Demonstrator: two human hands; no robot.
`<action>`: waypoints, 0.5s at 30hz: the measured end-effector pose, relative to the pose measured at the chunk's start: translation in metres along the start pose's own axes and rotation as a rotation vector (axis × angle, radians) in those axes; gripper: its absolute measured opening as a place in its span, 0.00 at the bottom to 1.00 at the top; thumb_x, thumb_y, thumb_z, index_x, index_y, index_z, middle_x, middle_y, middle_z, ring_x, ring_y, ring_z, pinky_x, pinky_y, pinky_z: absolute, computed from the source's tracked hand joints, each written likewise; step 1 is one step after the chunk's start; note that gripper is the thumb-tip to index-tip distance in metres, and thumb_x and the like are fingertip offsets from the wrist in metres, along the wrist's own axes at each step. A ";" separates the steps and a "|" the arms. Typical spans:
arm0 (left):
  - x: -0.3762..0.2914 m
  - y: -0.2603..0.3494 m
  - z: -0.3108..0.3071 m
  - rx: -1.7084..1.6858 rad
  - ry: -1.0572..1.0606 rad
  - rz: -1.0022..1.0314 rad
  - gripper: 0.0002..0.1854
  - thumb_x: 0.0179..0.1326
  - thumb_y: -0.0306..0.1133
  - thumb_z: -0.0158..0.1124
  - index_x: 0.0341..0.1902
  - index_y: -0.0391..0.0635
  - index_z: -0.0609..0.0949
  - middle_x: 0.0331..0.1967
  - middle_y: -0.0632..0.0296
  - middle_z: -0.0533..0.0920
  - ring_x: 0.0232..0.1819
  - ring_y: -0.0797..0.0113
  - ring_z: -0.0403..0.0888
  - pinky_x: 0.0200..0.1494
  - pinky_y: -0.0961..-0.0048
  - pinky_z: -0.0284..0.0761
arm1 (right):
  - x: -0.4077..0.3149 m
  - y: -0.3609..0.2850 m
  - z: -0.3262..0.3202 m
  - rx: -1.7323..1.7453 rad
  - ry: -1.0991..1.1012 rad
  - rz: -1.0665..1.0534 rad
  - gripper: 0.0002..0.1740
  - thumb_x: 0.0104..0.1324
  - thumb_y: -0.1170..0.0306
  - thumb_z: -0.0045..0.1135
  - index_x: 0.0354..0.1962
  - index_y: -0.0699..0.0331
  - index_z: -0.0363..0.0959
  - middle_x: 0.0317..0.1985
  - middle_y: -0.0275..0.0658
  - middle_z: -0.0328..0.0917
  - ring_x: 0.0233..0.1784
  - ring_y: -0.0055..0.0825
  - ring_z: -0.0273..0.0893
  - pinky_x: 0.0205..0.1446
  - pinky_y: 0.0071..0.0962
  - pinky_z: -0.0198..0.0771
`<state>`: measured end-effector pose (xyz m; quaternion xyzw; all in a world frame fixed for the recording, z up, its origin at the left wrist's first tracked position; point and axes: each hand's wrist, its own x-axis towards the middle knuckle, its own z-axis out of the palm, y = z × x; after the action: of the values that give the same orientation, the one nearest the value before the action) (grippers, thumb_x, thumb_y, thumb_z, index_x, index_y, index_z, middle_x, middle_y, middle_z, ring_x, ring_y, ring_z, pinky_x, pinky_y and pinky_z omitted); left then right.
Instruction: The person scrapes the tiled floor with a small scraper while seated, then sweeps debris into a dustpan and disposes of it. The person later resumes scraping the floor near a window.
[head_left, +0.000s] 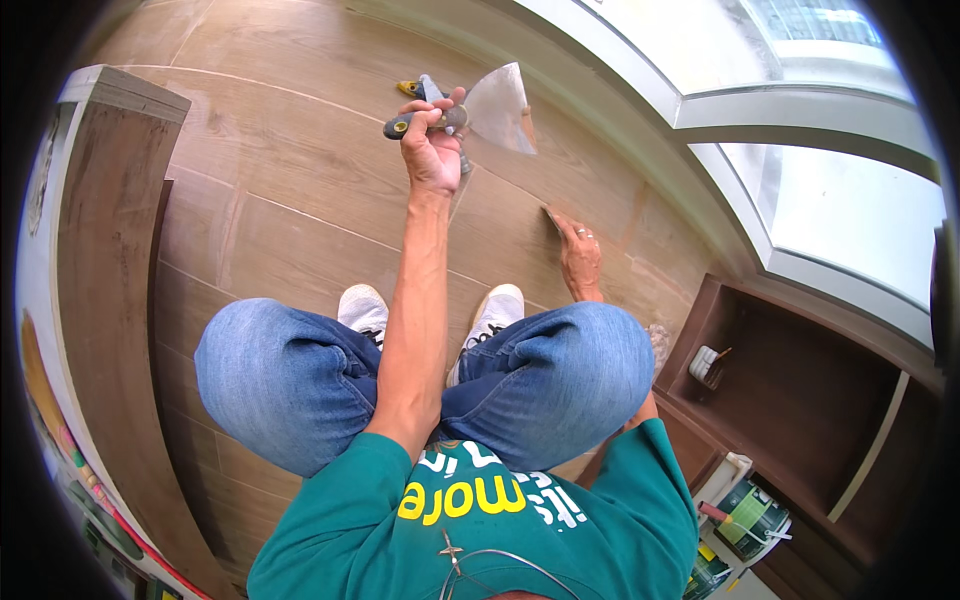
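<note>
My left hand (435, 154) is closed around the dark handle of a wide putty knife (499, 109), whose metal blade points right, with brownish material at its edge. Just beyond the hand, another tool with a dark and yellow handle (411, 88) lies on the wood-look tile floor (315, 176), partly hidden by the hand. To the right and nearer to me, my right hand (580, 255) holds a thin flat scraper (553, 217) edge-on against the floor. Brownish smears mark the tile joints around it.
A brown wooden panel (112, 225) stands at the left. White-framed glass (750, 112) runs along the right. At the lower right are an open brown cabinet (795, 390) with a small white item (703, 363) inside, and green-labelled cans (752, 517). White shoes (501, 307) rest on the floor.
</note>
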<state>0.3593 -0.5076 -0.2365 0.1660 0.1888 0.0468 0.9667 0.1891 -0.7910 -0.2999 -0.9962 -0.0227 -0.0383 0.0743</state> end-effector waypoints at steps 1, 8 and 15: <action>0.001 0.001 0.000 -0.006 -0.004 0.014 0.11 0.56 0.24 0.57 0.41 0.55 0.74 0.37 0.62 0.83 0.59 0.50 0.79 0.46 0.55 0.76 | 0.002 -0.001 0.001 0.029 0.025 0.008 0.19 0.68 0.70 0.54 0.56 0.46 0.78 0.48 0.32 0.81 0.50 0.35 0.79 0.50 0.37 0.75; -0.001 0.003 0.001 -0.035 -0.017 0.007 0.09 0.56 0.26 0.59 0.38 0.55 0.76 0.38 0.63 0.84 0.59 0.51 0.80 0.39 0.59 0.74 | 0.004 -0.019 0.020 -0.058 0.064 -0.028 0.21 0.66 0.72 0.56 0.56 0.45 0.78 0.48 0.32 0.80 0.52 0.35 0.78 0.50 0.38 0.74; 0.000 0.010 -0.001 -0.043 -0.018 0.032 0.09 0.56 0.26 0.59 0.39 0.55 0.76 0.37 0.63 0.84 0.59 0.51 0.80 0.40 0.58 0.76 | 0.016 -0.036 0.023 -0.057 0.089 -0.034 0.22 0.65 0.73 0.57 0.56 0.46 0.78 0.49 0.32 0.79 0.52 0.34 0.77 0.52 0.38 0.74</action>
<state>0.3585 -0.4977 -0.2340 0.1485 0.1762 0.0647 0.9709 0.2049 -0.7510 -0.3158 -0.9947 -0.0354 -0.0845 0.0463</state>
